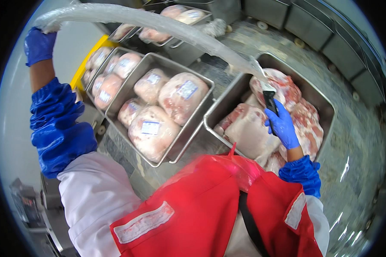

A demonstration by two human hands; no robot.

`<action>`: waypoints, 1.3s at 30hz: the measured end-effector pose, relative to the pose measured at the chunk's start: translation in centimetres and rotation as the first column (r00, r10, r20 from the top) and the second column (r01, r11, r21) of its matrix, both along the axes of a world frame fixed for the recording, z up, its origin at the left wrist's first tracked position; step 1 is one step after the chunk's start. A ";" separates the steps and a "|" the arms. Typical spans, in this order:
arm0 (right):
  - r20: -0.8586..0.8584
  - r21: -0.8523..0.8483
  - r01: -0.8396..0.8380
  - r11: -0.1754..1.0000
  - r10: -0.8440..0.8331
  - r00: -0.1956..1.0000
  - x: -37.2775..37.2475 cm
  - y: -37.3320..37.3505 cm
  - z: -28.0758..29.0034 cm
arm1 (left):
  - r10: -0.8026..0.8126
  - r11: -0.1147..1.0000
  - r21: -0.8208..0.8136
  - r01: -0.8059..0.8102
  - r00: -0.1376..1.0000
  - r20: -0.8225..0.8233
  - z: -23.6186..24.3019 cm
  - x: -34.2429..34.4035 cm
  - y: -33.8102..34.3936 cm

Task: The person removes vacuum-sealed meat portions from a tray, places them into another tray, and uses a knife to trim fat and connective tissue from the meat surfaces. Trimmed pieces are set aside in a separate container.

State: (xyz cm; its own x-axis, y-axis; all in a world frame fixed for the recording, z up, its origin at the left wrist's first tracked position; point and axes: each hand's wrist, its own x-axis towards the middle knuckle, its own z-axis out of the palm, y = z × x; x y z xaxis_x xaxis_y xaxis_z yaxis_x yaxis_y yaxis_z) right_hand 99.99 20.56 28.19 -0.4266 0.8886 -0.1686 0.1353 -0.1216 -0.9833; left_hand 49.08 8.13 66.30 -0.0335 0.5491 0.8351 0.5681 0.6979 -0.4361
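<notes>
My left hand (39,45), in a blue glove, is raised at the far left and closed on one end of a long strip of bunched clear plastic film (128,14). From there the film arches across to the right, its other end close to the blade in my right hand. Gloved in blue too, my right hand (284,126) grips a knife (269,101) with a black handle and a pale blade. The blade points away from me over large pieces of raw meat (249,128), lying in a steel bin (329,102).
Left of that bin, a steel bin (212,88) holds wrapped, labelled meat (150,132). Another bin (116,53) with wrapped pieces stands behind it, beside a yellow edge (89,58). Further wrapped meat (188,16) sits at the back. Wheeled steel carts (311,23) line the far right.
</notes>
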 end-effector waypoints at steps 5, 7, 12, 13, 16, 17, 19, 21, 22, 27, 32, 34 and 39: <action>0.113 -0.077 -0.091 0.993 0.099 0.989 -7.2 -1.8 3.5 | 0.215 0.977 -0.032 -0.213 0.970 0.111 -6.7 -12.0 -10.3; 0.146 0.036 -0.141 0.989 0.134 0.980 -9.8 -1.8 2.8 | 0.165 0.986 -0.047 -0.158 0.959 0.233 -11.6 -17.2 -11.8; 0.221 0.369 -0.382 0.847 0.319 0.922 -19.3 -3.5 4.9 | -0.738 0.674 0.717 0.176 0.176 0.651 -29.6 -27.3 -13.3; 0.319 0.407 -0.438 0.802 0.325 0.890 -21.4 -4.1 5.7 | -0.958 0.202 0.927 -0.315 -0.260 0.121 -33.0 -27.1 -12.4; 0.397 0.483 -0.501 0.718 0.331 0.856 -26.8 -5.8 4.7 | -0.799 0.492 0.860 -0.137 -0.464 0.383 -44.3 -19.5 -8.0; 0.496 0.330 -0.567 0.754 0.372 0.784 -27.3 -6.0 5.1 | -0.746 0.566 0.809 -0.157 -0.516 0.421 -45.9 -12.9 -4.0; 0.509 0.384 -0.588 0.712 0.368 0.778 -30.3 -7.2 3.0 | -0.416 0.817 0.570 0.088 -0.594 0.688 -48.3 -7.1 -3.6; 0.519 0.372 -0.629 0.683 0.408 0.751 -32.4 -8.9 2.3 | -0.417 0.699 0.638 0.322 -0.541 0.730 -51.2 -0.5 -2.6; 0.531 0.330 -0.654 0.681 0.439 0.725 -32.8 -9.6 2.6 | -0.340 0.677 0.633 0.375 -0.604 0.721 -52.3 2.1 -2.1; 0.597 0.288 -0.800 0.526 0.554 0.580 -32.5 -12.5 2.1 | -0.141 0.706 0.625 0.334 -0.798 0.586 -54.9 6.8 -2.2; 0.574 0.442 -0.773 0.454 0.519 0.633 -27.3 -12.2 5.5 | -0.238 0.733 0.662 0.154 -0.854 0.462 -56.7 6.0 -4.4; 0.432 0.329 -0.806 0.491 0.681 0.591 -25.8 -11.9 6.0 | -0.380 0.685 0.715 0.143 -0.766 0.518 -58.7 1.6 -8.8; 0.053 -0.330 -0.827 0.455 0.884 0.465 -16.4 -10.9 -0.6 | -0.661 0.606 0.708 -0.364 -0.725 0.193 -50.5 6.6 -18.5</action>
State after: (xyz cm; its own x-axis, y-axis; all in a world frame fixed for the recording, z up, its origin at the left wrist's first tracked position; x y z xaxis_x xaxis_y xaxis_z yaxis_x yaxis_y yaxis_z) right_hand 83.57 9.66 27.59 -0.8799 0.0089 -0.4751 0.4743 -0.0434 -0.8793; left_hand 55.73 -10.33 15.81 -0.6638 0.7245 -0.1855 -0.4107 -0.1458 0.9000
